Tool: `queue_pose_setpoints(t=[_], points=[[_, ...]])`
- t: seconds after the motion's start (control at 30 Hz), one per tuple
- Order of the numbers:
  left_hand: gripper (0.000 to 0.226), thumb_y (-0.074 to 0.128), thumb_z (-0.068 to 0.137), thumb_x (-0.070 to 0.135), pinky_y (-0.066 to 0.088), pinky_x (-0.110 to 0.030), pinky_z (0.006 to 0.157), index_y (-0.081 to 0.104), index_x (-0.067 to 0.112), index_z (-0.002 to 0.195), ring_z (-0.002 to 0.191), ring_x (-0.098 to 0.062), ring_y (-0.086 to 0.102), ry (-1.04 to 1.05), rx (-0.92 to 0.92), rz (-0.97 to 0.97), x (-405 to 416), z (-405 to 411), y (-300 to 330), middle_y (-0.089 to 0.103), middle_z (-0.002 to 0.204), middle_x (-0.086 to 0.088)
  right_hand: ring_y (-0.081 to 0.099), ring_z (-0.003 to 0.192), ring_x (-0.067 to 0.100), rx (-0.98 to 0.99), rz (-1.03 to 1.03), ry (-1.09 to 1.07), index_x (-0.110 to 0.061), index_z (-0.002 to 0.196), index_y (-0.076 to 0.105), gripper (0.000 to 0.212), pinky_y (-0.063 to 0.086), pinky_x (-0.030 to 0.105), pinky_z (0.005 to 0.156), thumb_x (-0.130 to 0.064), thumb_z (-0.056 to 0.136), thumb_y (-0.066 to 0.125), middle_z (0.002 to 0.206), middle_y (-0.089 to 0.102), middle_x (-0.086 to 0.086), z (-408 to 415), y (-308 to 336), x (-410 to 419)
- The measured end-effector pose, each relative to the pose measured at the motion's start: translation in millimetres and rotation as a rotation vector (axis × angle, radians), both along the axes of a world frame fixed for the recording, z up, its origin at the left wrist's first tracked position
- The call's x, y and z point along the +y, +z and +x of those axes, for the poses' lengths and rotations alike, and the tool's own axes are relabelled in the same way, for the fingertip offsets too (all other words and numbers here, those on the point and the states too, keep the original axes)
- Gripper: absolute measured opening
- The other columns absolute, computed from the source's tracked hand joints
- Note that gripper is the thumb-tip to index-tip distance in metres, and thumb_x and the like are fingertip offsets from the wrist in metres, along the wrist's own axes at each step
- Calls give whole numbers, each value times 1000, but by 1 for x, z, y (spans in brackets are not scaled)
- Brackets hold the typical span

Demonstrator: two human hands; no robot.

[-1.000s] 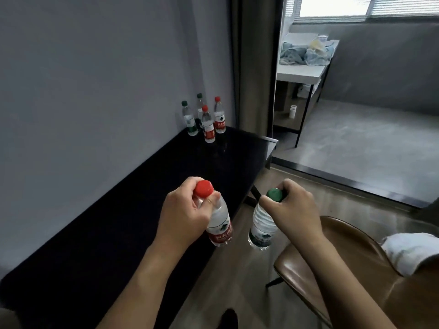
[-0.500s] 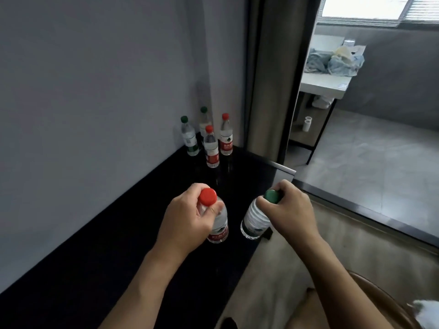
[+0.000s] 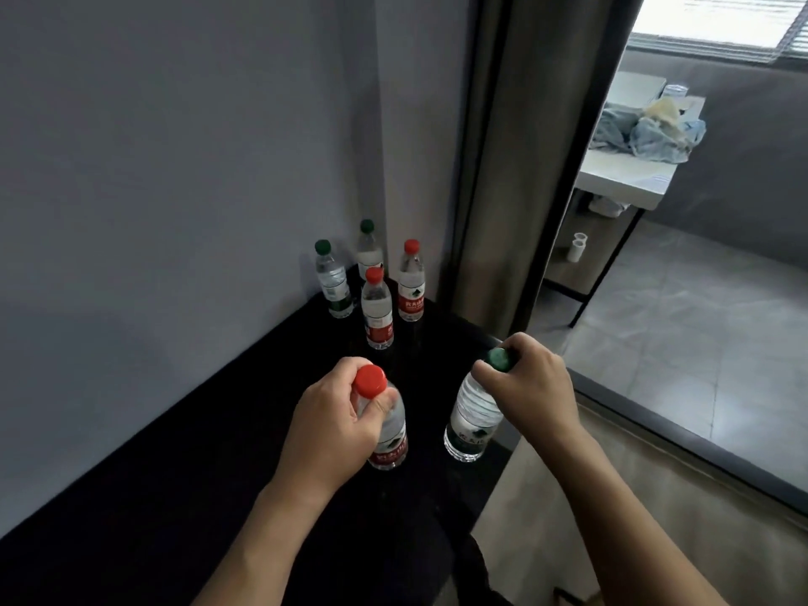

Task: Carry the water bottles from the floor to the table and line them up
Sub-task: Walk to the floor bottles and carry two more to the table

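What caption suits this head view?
Each hand, left hand and right hand, grips a bottle by its neck over the black table.

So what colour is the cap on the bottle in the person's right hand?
Green: the cap of the bottle held by the right hand, clearest in the head view.

left hand (image 3: 332,424) grips red-capped bottle (image 3: 387,430) | right hand (image 3: 531,387) grips green-capped bottle (image 3: 474,424) | over black table (image 3: 175,496)
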State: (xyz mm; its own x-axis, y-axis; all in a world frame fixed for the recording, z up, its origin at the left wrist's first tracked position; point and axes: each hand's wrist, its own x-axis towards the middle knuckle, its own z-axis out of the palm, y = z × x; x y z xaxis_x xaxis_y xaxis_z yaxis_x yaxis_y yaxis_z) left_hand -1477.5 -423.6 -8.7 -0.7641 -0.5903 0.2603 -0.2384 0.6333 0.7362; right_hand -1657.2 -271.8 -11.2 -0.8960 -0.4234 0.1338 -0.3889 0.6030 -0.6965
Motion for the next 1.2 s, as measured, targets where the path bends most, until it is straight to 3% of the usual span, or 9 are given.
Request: queue_pose_setpoints(t=[0.27,0.5,0.73,0.87,1.0,1.1,1.2], points=[[16,68,86,39,41,-12,60,56,33,93,72,0,58,157,-135,19,-13,-102,-32,58,74,16,57,68,13,-69,151,211,-28,75,49,22,36,26,52,-44,71,64,71,58,-10,-124,-32,-49],[20,67,86,40,38,-12,63,54,31,97,73,0,56,250,-286,27,-31,-186,-71,56,80,20,62,80,25,-119,245,345,-26,93,58,24,54,37,70,-41,74,64,85,66,-2,-205,-61,-102],[19,64,90,36,37,-20,60,50,30,103,72,-4,53,298,-406,34,-44,-222,-98,50,81,18,60,73,25,-159,288,432,-26,86,51,21,47,32,61,-40,75,63,78,62,-3,-235,-85,-132],[20,62,92,36,43,-25,64,47,31,105,79,-8,56,295,-464,53,-50,-230,-99,54,90,14,58,69,27,-65,335,451,-26,86,44,23,40,32,57,-43,81,58,78,61,-2,-238,-91,-136],[24,61,93,37,53,-32,75,46,35,111,85,-6,59,252,-533,94,-55,-227,-94,57,97,12,63,87,29,109,395,436,-23,113,50,40,41,32,62,-50,84,57,100,64,3,-233,-87,-132],[30,59,94,39,50,-25,74,46,36,121,84,-1,56,247,-478,98,-52,-215,-86,54,100,16,61,95,34,211,289,379,-19,130,49,57,47,38,73,-53,84,58,107,61,10,-227,-68,-131],[28,55,96,36,47,-17,68,49,33,123,80,2,54,340,-378,-1,-48,-196,-74,53,100,16,59,99,30,301,120,434,-15,129,51,50,48,40,80,-44,88,58,112,61,10,-214,-46,-135]])
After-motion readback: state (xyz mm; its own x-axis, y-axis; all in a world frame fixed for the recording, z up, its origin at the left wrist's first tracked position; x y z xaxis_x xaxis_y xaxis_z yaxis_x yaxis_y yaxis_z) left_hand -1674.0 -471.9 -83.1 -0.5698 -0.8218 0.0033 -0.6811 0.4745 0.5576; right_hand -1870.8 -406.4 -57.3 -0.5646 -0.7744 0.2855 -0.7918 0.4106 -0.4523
